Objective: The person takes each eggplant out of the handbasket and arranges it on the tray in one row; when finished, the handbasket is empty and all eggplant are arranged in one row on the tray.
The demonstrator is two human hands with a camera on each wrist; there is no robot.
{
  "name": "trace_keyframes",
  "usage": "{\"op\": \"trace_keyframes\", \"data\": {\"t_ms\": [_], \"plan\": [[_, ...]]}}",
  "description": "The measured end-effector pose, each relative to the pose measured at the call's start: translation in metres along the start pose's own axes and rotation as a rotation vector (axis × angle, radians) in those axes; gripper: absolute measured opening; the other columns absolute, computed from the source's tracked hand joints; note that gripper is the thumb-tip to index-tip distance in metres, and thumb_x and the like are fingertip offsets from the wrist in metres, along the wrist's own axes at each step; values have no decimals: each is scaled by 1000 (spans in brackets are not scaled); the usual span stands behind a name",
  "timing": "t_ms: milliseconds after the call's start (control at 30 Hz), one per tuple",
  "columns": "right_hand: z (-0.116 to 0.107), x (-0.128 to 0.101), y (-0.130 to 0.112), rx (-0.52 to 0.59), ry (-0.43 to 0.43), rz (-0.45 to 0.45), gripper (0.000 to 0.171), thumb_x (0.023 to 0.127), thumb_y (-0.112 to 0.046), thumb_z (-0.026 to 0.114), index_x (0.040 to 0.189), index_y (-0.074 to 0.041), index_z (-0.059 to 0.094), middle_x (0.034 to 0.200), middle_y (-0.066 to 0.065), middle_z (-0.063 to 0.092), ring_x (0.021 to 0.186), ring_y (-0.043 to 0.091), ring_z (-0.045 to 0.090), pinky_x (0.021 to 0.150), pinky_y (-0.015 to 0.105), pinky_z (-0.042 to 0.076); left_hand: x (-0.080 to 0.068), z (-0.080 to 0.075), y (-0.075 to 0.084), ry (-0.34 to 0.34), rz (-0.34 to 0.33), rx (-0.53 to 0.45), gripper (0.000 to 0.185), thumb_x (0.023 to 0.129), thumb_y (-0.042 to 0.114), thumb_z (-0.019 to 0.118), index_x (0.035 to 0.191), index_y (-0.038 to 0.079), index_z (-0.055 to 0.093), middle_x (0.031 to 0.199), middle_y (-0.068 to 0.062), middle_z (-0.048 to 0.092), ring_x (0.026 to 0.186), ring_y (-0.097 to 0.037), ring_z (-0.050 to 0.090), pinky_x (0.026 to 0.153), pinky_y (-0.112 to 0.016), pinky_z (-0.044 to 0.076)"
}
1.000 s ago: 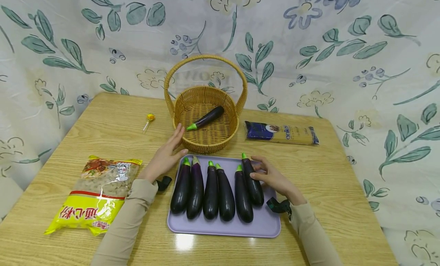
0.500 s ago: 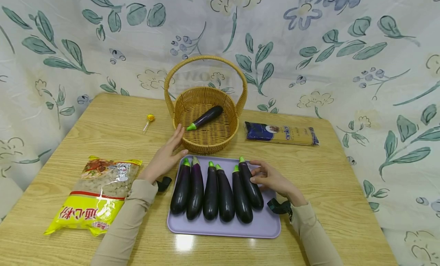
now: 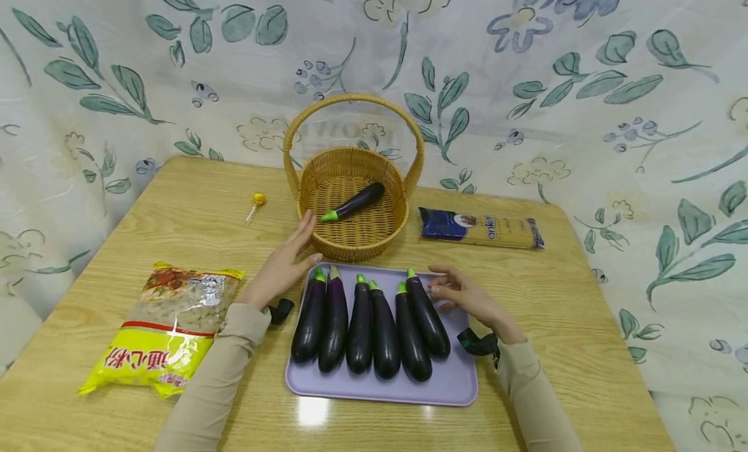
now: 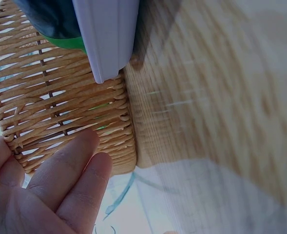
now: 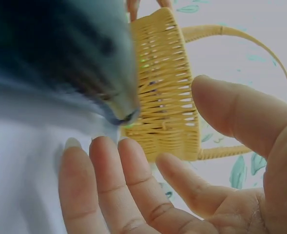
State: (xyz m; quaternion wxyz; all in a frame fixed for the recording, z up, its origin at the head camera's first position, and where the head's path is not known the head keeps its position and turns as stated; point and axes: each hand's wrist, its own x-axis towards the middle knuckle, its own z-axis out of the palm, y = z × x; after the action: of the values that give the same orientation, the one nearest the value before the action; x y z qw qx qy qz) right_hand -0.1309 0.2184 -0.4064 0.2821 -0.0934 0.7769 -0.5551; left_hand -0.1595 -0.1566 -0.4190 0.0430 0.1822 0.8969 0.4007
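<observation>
Item: six dark purple, green-capped aubergines, laid side by side with caps toward the far edge on a pale lilac rectangular plastic tray (image 3: 456, 384). The rightmost dark purple aubergine (image 3: 428, 316) is set slightly further back than its neighbours, with bare tray surface to its right.

The right hand (image 3: 464, 296) is held just beside the upper part of this aubergine, fingertips pointed at it. The fingers (image 5: 133, 185) are seen relaxed and spread, the thumb apart; nothing is grasped. Whether the fingertips touch the skin cannot be told.

The left hand (image 3: 283, 263) is laid flat between the tray's far left corner and the round woven wicker basket with hoop handle (image 3: 403, 215). Its fingers (image 4: 80, 170) are straight and rest against the basket's outer wall; nothing is gripped.

The basket stands just behind the tray, near its far edge. One further purple aubergine (image 3: 353, 202) lies diagonally inside it.

On the light wooden table (image 3: 193, 205): a yellow bag of pasta shapes (image 3: 166, 328) well left of the tray; a small yellow lollipop (image 3: 256, 202) left of the basket; a blue-ended packet of spaghetti (image 3: 480, 227) right of the basket. Bare tabletop lies right of the tray and at the near edge.
</observation>
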Motion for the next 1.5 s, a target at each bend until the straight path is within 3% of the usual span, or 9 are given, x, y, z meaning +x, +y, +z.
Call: {"op": "trace_keyframes", "data": {"t_ms": [200,533,667,767,867,967,1300,1500], "plan": [[-4,5,-10,-1,5,-34,58,94,-23,52,141,0,28,122,26,46,106,36,53,82,47,49,1,1,0,-4,1,14,74,94,28,51,147,29,-1,153,8,-9,137,-32,13,105,-58,18],[-10,20,-43,-9,-25,-143,53,95,-19,50,140,-1,30,126,31,39,112,45,47,86,56,44,0,0,-1,8,-3,18,74,94,29,51,146,33,-2,153,9,-9,136,-32,18,105,-58,20],[-13,28,-65,-19,-13,-175,49,95,-17,51,139,-5,34,124,26,44,110,38,50,87,54,45,0,0,-2,8,-2,16,74,94,29,51,146,33,-2,154,5,-7,136,-33,19,105,-58,20],[-16,37,-78,-28,-19,-197,50,94,-17,52,139,-4,34,123,24,44,109,35,50,87,52,45,0,0,-1,10,-7,13,74,94,29,51,146,34,-2,153,8,-9,136,-33,20,105,-58,19],[-17,48,-88,-31,-30,-205,51,93,-19,53,139,-6,34,124,24,43,110,36,48,88,50,45,-1,0,-2,9,-12,13,74,94,29,51,146,34,-2,152,15,-12,135,-33,21,105,-58,20],[-16,59,-95,-27,-35,-187,52,93,-22,55,140,-9,35,126,20,45,109,30,51,89,48,46,-1,0,-2,7,-15,11,74,94,30,51,146,35,-2,150,19,-13,135,-32,23,105,-57,20],[-10,88,-116,-49,-55,-204,52,92,-23,56,139,-11,38,125,15,46,114,33,47,91,47,44,-1,0,-2,13,-2,0,74,94,29,51,146,35,-1,150,19,-12,133,-32,28,104,-58,22],[-9,107,-122,-8,-77,-140,52,92,-21,55,140,-11,36,125,13,46,116,31,45,93,46,43,-2,1,-1,18,4,-2,73,94,29,51,146,35,-1,151,17,-11,133,-31,29,104,-57,22]]}}
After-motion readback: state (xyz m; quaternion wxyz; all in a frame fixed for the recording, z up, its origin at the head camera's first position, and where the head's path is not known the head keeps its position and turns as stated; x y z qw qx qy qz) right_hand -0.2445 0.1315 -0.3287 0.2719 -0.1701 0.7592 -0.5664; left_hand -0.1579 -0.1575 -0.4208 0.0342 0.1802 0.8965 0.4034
